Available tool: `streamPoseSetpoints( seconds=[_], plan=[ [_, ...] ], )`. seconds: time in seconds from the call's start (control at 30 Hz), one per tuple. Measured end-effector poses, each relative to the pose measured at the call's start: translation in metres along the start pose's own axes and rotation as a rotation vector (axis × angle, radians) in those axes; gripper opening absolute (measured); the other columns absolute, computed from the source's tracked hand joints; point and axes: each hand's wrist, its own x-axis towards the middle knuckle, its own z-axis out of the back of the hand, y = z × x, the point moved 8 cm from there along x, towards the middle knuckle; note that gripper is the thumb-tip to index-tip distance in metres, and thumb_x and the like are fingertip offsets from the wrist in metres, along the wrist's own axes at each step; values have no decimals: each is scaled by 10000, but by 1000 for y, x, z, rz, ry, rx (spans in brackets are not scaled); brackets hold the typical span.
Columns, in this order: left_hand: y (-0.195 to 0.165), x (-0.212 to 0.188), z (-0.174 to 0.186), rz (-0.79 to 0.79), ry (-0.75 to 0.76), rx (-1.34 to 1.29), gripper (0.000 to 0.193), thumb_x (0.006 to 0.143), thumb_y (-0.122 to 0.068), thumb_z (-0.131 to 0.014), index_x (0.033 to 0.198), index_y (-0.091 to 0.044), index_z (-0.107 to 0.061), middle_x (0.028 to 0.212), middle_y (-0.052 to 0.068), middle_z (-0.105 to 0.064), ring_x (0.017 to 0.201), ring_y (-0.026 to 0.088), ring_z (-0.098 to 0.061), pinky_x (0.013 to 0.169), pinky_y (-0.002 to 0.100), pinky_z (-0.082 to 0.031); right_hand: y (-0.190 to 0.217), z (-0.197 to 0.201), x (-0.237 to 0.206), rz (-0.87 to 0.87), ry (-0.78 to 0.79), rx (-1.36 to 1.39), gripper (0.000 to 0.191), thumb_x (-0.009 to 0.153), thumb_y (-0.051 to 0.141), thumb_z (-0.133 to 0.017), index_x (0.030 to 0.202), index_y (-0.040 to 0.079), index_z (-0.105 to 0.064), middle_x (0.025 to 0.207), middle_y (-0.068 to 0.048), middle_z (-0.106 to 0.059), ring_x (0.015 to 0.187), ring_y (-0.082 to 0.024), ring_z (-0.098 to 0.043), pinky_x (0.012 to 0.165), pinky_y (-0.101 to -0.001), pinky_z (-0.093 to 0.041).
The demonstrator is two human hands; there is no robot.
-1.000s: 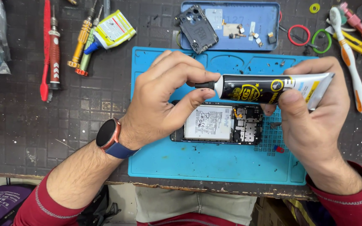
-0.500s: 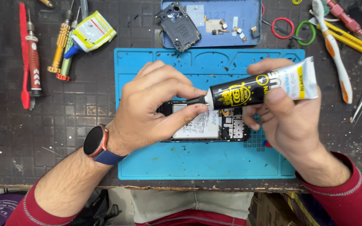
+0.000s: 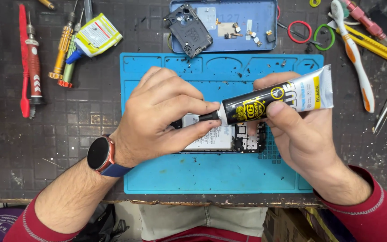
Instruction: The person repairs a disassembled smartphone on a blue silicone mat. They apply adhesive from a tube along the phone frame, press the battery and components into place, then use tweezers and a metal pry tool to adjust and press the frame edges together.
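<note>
Counts: 2 hands, left hand [image 3: 162,118] & right hand [image 3: 301,134]. 1 glue tube [image 3: 276,99], black/white. 1 opened phone [image 3: 229,136] under them. 1 blue mat [image 3: 222,175]. 1 blue tray [image 3: 247,18] far centre, w/ 1 black phone cover [image 3: 189,29] on its left edge. 2 rubber rings far right: red ring [image 3: 300,31], green ring [image 3: 324,36]. 1 toothbrush [image 3: 354,58] right. 1 yellow cutter [image 3: 375,45] far right. Far left: 1 red tool [image 3: 32,71], 2 screwdrivers, yellow [image 3: 62,47] & green [image 3: 70,67]. 1 watch [image 3: 100,154].

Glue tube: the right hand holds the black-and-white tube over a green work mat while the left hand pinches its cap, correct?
Not quite. In the head view the work mat is blue, not green. The rest holds: the right hand holds the glue tube and the left hand pinches its cap.
</note>
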Motion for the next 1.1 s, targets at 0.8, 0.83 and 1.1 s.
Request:
streamPoseSetpoints(
  seconds=[0.8, 0.83, 1.1],
  plan=[
    [0, -12, 13, 4, -63, 73, 240, 881, -241, -944, 1015, -130, -779, 938, -17, -685, 898, 207, -586, 865, 368, -429, 7, 4, 0, 85, -18, 26, 354, 1047, 82, -778, 1307, -52, -577, 1133, -129, -677, 1046, -185, -699, 955, -315, -596],
    [0, -13, 12, 7, -62, 71, 239, 881, -241, -944, 1014, -130, -779, 938, -17, -685, 900, 207, -587, 864, 367, -429, 7, 4, 0, 85, -20, 20, 355, 1047, 84, -779, 1306, -51, -576, 1135, -128, -677, 1050, -186, -699, 960, -317, -596],
    [2, -14, 13, 8, -64, 43, 234, 891, -245, -938, 1006, -126, -773, 927, -8, -676, 895, 202, -594, 841, 364, -427, 10, 4, 1, 73, -37, -12, 345, 1004, 87, -752, 1273, -41, -579, 1095, -123, -683, 1011, -176, -697, 931, -308, -586]
  ],
)
